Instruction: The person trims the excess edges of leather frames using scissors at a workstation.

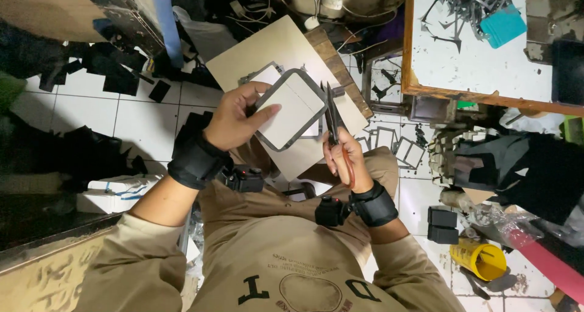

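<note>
At the centre of the frame, the left hand [234, 120] holds a pale rounded-square panel with a dark grey border [291, 109], thumb pressed flat on its face and fingers closed around its left edge. Just right of it, the right hand [345, 155] has its fingers closed around the red handles of dark-bladed scissors [333, 122], whose blades point upward along the panel's right edge. Both wrists carry black straps. A beige board [267, 53] lies beneath. Upper right stands a white-topped desk with a wooden rim [474, 68], carrying dark offcuts and a teal pad [502, 24]. A yellow funnel-shaped container [477, 258] lies on the tiled floor [140, 114] at lower right.
</note>
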